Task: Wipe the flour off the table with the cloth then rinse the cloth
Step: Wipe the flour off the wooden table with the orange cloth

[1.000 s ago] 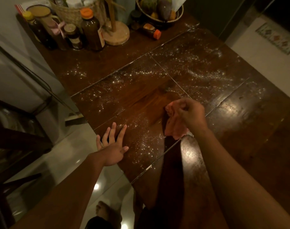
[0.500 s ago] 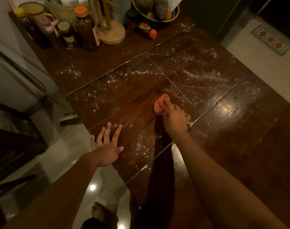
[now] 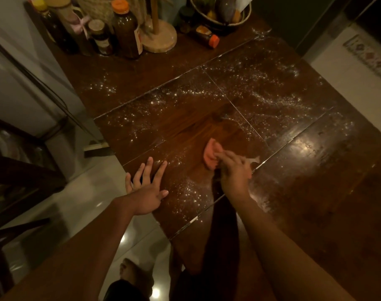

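White flour (image 3: 270,98) is scattered over the dark wooden table (image 3: 315,192), thickest at the far middle and right, with another patch near the front edge (image 3: 189,190). A crumpled pink cloth (image 3: 210,156) lies on the table's middle. My right hand (image 3: 235,172) holds it down against the wood, fingers over its near side and blurred by motion. The wood just beyond the cloth looks darker and free of flour. My left hand (image 3: 145,187) rests flat with fingers spread at the table's left edge, holding nothing.
At the table's far end stand several brown bottles and jars (image 3: 124,29), a wooden stand with a round base (image 3: 161,38), a small orange-capped bottle lying down (image 3: 207,38) and a fruit bowl (image 3: 220,11). Tiled floor lies left and right of the table.
My right hand has brought the cloth down from above the table onto the wood and drawn it a little toward me. My left hand has stayed at the table's edge.
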